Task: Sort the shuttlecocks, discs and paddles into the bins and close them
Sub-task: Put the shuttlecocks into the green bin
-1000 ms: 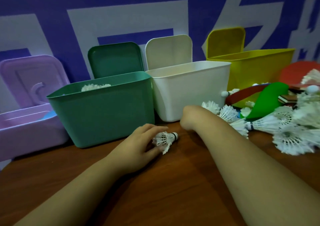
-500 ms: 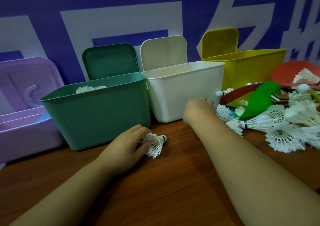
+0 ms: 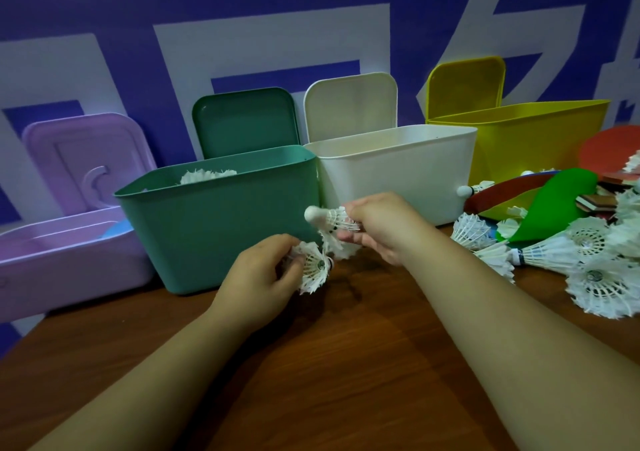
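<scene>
The green bin (image 3: 214,222) holds white birdies (image 3: 207,176). The white bin (image 3: 391,177), yellow bin (image 3: 519,145) and purple box (image 3: 69,256) stand alongside, lids up. On the brown table (image 3: 346,364), before a blue wall (image 3: 104,7), a pile of shuttlecocks (image 3: 588,263) and paddles (image 3: 561,204) lies to my right. My left hand (image 3: 259,277) pinches a shuttlecock (image 3: 313,270) and my right hand (image 3: 384,225) grips a second shuttlecock (image 3: 329,218), both just before the green bin.
</scene>
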A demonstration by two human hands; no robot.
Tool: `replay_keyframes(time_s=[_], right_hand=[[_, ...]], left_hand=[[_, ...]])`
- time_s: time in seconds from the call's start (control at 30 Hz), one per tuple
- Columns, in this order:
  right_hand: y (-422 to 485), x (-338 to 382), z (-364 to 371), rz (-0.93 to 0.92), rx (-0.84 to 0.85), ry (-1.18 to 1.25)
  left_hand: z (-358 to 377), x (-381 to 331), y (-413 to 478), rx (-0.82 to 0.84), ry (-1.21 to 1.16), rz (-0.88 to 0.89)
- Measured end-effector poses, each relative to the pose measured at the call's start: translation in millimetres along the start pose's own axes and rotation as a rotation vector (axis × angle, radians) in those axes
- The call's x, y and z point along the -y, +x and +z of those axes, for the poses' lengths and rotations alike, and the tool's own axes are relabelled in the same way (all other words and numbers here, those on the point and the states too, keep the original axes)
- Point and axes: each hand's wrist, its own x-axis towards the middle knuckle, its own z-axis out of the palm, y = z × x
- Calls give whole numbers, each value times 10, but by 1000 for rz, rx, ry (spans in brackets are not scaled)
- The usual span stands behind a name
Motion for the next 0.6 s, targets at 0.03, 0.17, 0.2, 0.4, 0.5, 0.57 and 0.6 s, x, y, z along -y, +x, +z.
replay_keyframes(time_s=[0.03,0.17,0.2,0.4,0.5,0.57,0.6], right_hand=[[-9,15,14,54,30,134],[-59,50,8,118,128,322],[-71,57,6,109,144,327],[-32,27,13,-35,150,305],[-33,-8,38,-143,110,210],[-40,-34,88,-192,101,184],[-43,-47,116,-212,104,180]], left_hand=[[-15,4,-1,-33,-11,-20],[-76,19,-5,-99,-31,-50],[-86,27,0,-112,-35,-54],[-170,-9,17,-299,-91,-60],[-294,48,128,-426,-149,-31],[-405,84,226,-505,-203,-41],[-468,73,276,-557,-253,-59]])
